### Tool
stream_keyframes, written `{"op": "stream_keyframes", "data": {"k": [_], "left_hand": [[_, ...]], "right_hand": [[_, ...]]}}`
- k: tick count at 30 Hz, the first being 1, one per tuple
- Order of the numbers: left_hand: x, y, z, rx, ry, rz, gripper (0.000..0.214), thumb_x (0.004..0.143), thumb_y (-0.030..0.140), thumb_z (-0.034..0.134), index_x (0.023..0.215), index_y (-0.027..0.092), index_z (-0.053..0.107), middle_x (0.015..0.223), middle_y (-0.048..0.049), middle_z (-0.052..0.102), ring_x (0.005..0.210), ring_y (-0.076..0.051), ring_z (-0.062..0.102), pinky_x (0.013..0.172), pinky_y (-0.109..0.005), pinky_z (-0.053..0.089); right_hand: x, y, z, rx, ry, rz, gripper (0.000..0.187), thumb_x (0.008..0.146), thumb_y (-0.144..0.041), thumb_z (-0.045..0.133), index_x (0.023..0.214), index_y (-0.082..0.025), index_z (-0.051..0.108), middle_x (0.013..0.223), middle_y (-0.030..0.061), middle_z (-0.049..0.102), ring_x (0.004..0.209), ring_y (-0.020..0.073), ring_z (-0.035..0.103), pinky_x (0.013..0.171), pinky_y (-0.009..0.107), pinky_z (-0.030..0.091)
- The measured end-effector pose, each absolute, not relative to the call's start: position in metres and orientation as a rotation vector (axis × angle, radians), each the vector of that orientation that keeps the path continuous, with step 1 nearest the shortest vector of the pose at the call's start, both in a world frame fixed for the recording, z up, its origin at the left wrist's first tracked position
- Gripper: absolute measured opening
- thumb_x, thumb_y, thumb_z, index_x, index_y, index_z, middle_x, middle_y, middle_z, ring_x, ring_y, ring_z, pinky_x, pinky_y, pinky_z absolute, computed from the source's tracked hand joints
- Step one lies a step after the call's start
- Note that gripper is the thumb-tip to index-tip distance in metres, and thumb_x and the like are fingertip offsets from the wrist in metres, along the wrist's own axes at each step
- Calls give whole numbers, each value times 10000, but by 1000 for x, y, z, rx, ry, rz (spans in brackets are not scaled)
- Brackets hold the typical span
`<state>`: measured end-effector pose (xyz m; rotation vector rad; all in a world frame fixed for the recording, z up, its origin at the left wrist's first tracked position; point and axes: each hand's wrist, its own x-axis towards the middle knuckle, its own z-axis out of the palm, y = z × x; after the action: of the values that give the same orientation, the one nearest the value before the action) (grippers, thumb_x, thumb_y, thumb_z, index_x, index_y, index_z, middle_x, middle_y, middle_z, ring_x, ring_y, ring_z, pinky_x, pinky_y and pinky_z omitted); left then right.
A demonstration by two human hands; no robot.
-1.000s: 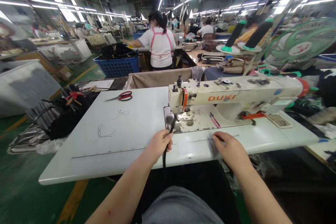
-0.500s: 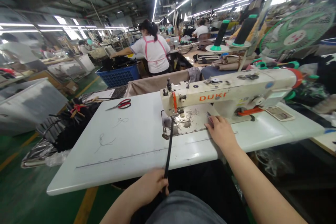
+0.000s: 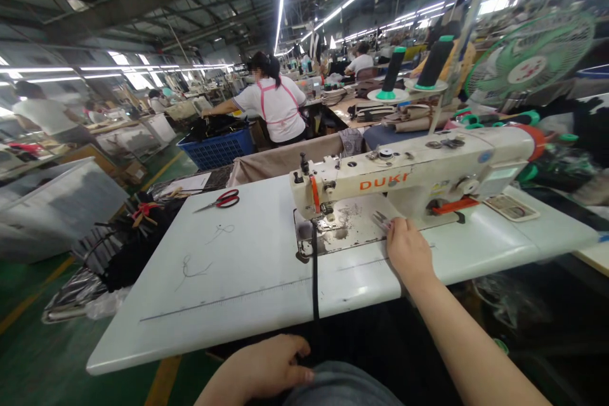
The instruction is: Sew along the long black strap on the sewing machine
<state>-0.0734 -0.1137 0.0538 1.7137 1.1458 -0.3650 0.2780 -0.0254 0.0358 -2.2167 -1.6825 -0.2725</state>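
A narrow black strap (image 3: 314, 273) runs from under the needle area of the white sewing machine (image 3: 404, 177) toward me and over the table's front edge. My left hand (image 3: 269, 365) is just below that edge, left of the strap, thumb and forefinger apart with a gap between them. Nothing shows in its grasp; its other fingers are hidden. My right hand (image 3: 412, 250) rests by the machine's bed, closed around small thread snips (image 3: 380, 221), whose two pointed blades stick out to the left.
Red-handled scissors (image 3: 227, 199) and loose threads (image 3: 193, 268) lie on the white table (image 3: 257, 228). Left of it are bundled black strips (image 3: 118, 235). A blue basket (image 3: 216, 149) and a co-worker (image 3: 280, 104) are beyond. Thread cones (image 3: 435, 63) and a green fan (image 3: 530, 66) stand at right.
My left hand has let go of the strap, which now hangs over the edge. My right hand has shifted slightly right, and the snips' blades show more plainly. The view has shifted slightly.
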Motion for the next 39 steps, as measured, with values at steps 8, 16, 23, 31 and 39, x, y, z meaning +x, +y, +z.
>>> {"op": "stream_keyframes", "data": {"k": [8,16,23,31,39], "left_hand": [[-45,-59,126,1666,994,486,315,946,478,631,891,183,727,939,-72,764,869,-199,688,847,-310,539],[-4,-9,142,1961,1265,1301,289,963,320,588,1211,229,705,1089,-69,692,1007,-204,660,925,-342,538],[13,25,145,2227,1362,1392,210,971,234,578,1095,215,746,977,-56,642,934,-216,621,873,-366,518],[13,36,158,2341,1368,1390,99,933,207,610,939,227,706,905,-27,609,891,-211,594,834,-350,486],[9,41,160,2367,1304,1311,101,945,191,610,931,219,706,910,-25,570,870,-197,574,795,-326,472]], "right_hand": [[277,-27,38,-2253,-1601,-220,269,1098,-308,412,1087,-139,622,914,154,775,769,281,730,633,333,396],[279,-26,35,-2176,-1653,-229,196,1054,-324,518,1047,-159,623,957,143,783,867,287,731,727,336,435],[278,-27,38,-2196,-1638,-208,156,1049,-258,504,1038,-157,623,962,147,784,888,286,738,735,337,445],[268,-25,44,-2158,-1748,-47,306,1092,-388,467,1174,-129,608,1062,157,788,978,292,738,800,337,459],[216,1,56,-1981,-2089,192,343,1097,-442,476,1064,-197,713,1050,92,811,976,239,753,807,318,502]]}}
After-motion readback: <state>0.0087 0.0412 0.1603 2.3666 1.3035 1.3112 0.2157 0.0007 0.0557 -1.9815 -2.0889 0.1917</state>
